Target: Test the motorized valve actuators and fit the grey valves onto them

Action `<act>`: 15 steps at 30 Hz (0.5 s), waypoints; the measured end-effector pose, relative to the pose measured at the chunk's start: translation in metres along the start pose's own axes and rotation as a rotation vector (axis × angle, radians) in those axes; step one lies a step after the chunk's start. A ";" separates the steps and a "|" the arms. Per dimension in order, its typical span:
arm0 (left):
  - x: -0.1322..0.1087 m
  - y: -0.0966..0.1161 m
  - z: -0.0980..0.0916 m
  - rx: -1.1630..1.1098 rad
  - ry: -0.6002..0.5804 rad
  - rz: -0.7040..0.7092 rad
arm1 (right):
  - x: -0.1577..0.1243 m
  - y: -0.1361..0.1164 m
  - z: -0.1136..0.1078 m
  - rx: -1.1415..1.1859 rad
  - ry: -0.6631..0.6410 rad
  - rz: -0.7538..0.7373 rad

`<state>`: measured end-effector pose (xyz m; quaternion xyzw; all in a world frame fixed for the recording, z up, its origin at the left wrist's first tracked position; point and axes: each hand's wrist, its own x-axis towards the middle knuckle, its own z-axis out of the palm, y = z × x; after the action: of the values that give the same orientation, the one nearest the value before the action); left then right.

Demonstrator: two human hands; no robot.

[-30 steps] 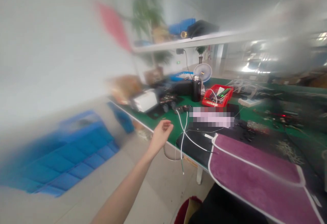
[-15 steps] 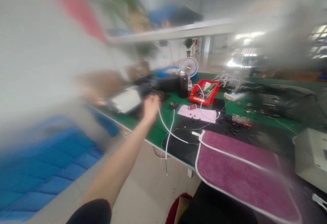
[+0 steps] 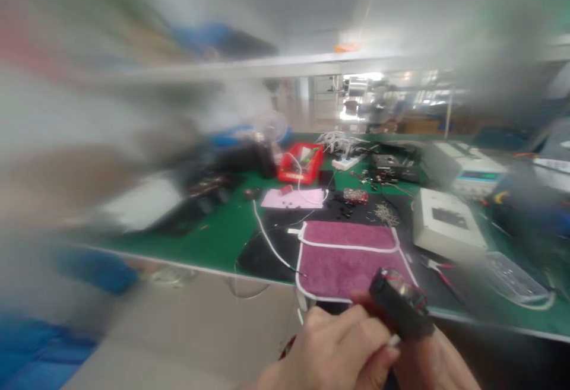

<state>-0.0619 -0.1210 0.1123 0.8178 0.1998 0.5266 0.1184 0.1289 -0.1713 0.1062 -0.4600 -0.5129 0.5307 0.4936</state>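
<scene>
Both my hands meet at the bottom edge of the head view, in front of the green table [image 3: 214, 241]. My left hand [image 3: 333, 348] has its fingers curled round the lower end of a small black boxy part [image 3: 398, 304]. My right hand [image 3: 434, 363] closes under the same black part, which tilts up towards the purple cloth mat [image 3: 347, 256]. A white cable [image 3: 269, 238] lies on the table left of the mat. The picture is smeared by motion on the left side.
A red tray [image 3: 303, 163] with small items, a pink sheet [image 3: 294, 198], a white box [image 3: 445, 227], a clear plastic dish [image 3: 512, 280], a bench instrument [image 3: 472, 170] and scattered small parts stand on the table. Blue crates [image 3: 35, 354] blur at the lower left.
The view has swung right. My left hand has drawn back from the far left of the table to close in front of me; my right hand and the black part have come into view.
</scene>
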 end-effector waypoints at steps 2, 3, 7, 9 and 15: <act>-0.005 -0.002 0.026 -0.083 -0.024 0.028 | -0.007 -0.007 0.002 0.042 0.085 -0.001; -0.006 -0.003 0.033 -0.139 -0.046 0.007 | -0.011 -0.009 0.001 0.054 0.108 -0.015; -0.001 -0.004 0.032 -0.396 -0.114 -0.208 | -0.023 -0.016 -0.013 0.074 0.137 -0.082; 0.004 -0.003 0.025 -0.513 -0.046 -0.327 | -0.027 -0.021 -0.017 0.103 0.187 -0.076; 0.026 0.005 0.022 -0.557 -0.035 -0.293 | -0.035 -0.030 -0.016 0.188 0.128 0.008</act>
<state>-0.0310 -0.1135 0.1261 0.7255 0.1616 0.5243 0.4156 0.1499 -0.2056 0.1346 -0.4469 -0.4265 0.5479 0.5641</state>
